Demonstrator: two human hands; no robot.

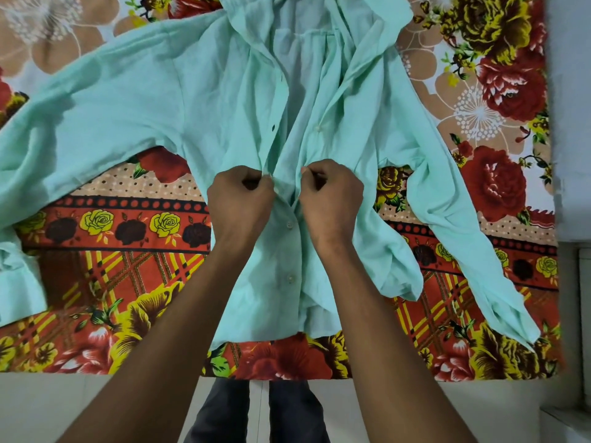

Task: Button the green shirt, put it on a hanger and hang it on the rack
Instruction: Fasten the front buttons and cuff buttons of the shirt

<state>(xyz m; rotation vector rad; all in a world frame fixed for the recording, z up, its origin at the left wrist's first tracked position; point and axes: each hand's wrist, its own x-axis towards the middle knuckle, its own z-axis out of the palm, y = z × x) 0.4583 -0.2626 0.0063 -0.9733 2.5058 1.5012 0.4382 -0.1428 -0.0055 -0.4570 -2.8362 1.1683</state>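
Note:
The green shirt [198,100] lies spread front-up on a flowered bedsheet, collar at the far side and both sleeves stretched out. Two buttons [290,224] near the hem are closed; above my hands the front hangs open, with a loose button [318,128] on the right placket. My left hand [240,199] pinches the left placket edge. My right hand [331,196] pinches the right placket edge beside it. The two hands sit close together at mid-chest, and the cloth between my fingertips hides what they hold there. No hanger or rack is in view.
The bedsheet [128,238] with red and yellow roses covers the bed to its near edge. Pale floor tiles [64,407] and my dark trouser legs [224,410] show below. A white wall or ledge [572,155] runs along the right side.

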